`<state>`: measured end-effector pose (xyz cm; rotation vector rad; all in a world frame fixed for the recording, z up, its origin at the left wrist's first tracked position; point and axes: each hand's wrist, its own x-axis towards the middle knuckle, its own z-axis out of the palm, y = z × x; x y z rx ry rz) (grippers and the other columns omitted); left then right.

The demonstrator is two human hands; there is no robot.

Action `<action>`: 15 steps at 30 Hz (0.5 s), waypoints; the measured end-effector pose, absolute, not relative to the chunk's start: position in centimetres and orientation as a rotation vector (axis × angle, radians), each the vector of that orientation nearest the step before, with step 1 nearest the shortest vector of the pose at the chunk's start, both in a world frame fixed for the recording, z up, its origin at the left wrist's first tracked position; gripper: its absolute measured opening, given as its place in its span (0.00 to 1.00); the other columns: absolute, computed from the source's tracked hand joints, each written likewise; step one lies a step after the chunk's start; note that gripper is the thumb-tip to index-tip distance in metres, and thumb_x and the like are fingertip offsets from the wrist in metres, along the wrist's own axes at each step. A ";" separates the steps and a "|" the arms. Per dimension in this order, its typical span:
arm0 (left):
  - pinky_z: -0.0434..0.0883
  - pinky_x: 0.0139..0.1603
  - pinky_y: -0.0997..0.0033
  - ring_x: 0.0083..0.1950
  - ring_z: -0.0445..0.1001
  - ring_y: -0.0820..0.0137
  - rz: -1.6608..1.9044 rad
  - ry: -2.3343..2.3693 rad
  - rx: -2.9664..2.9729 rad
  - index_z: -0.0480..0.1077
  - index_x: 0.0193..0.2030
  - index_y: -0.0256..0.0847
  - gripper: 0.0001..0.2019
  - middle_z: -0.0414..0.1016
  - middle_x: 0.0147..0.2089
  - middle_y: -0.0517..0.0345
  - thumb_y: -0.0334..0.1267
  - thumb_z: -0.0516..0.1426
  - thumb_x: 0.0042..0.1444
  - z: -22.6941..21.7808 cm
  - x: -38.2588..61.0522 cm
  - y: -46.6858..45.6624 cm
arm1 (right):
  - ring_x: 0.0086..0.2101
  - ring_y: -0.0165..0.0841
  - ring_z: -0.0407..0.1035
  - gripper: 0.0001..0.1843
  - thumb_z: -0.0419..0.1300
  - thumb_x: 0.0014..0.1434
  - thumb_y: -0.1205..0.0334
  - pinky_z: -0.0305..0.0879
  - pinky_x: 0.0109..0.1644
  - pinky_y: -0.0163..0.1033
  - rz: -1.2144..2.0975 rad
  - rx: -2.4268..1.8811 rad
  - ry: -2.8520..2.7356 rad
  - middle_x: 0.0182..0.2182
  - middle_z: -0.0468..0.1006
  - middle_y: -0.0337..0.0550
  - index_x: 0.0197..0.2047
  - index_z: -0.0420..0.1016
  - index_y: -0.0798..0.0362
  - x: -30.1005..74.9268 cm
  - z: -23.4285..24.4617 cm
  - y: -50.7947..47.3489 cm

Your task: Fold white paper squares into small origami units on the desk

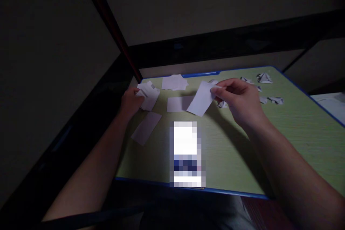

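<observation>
Between the thumb and fingers of my right hand [239,99] is a white paper slip [202,99], held tilted above the table. It partly covers another paper slip [178,104] lying flat beneath. At the left, my left hand [132,102] grips a loose stack of paper slips [148,95], their edges fanned unevenly. Just below that hand a single sheet [147,128] lies slanted on the table. Toward the back rests a pile of paper slips [174,82] with ragged corners.
Several crumpled or folded paper pieces [264,78] lie at the right back of the green, blue-edged table [291,129]. A bright pixelated rectangle [185,151] sits near the front edge. Behind the table is a wall with a dark band [215,48].
</observation>
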<state>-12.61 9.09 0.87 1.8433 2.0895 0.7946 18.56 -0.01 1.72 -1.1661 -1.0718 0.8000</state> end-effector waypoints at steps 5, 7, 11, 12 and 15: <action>0.67 0.33 0.71 0.31 0.71 0.69 1.234 1.862 1.523 0.71 0.41 0.37 0.18 0.73 0.32 0.59 0.31 0.62 0.39 1.7 -12.5 8.4 | 0.23 0.26 0.66 0.05 0.69 0.46 0.65 0.61 0.27 0.34 0.854 -1.177 -1.053 0.21 0.75 0.37 0.27 0.77 0.54 18.5 1.8 -0.1; 0.67 0.33 0.71 0.30 0.71 0.70 1.353 1.680 1.368 0.72 0.37 0.37 0.16 0.74 0.31 0.59 0.32 0.62 0.37 2.3 -12.1 7.7 | 0.22 0.26 0.65 0.05 0.69 0.46 0.65 0.60 0.26 0.33 0.887 -1.160 -1.036 0.21 0.75 0.37 0.27 0.77 0.54 18.5 1.8 -0.1; 0.68 0.33 0.71 0.32 0.73 0.70 1.328 1.302 1.066 0.72 0.34 0.35 0.14 0.76 0.32 0.58 0.34 0.63 0.36 3.1 -10.1 5.7 | 0.22 0.24 0.64 0.07 0.70 0.44 0.64 0.59 0.25 0.31 1.054 -1.049 -0.942 0.21 0.74 0.36 0.27 0.77 0.54 18.0 2.4 -0.5; 0.69 0.34 0.72 0.34 0.73 0.69 1.303 1.234 1.018 0.72 0.34 0.36 0.14 0.76 0.33 0.57 0.33 0.64 0.36 3.2 -9.3 5.0 | 0.22 0.24 0.64 0.07 0.71 0.43 0.63 0.59 0.25 0.31 1.113 -1.008 -0.912 0.20 0.74 0.35 0.26 0.77 0.54 17.7 2.6 -0.6; 0.70 0.36 0.72 0.36 0.74 0.70 1.195 1.086 0.977 0.71 0.37 0.36 0.15 0.76 0.34 0.58 0.34 0.65 0.39 3.1 -6.6 3.3 | 0.21 0.24 0.63 0.09 0.72 0.41 0.62 0.60 0.25 0.31 1.267 -0.927 -0.846 0.19 0.73 0.35 0.25 0.76 0.53 16.7 3.1 -1.1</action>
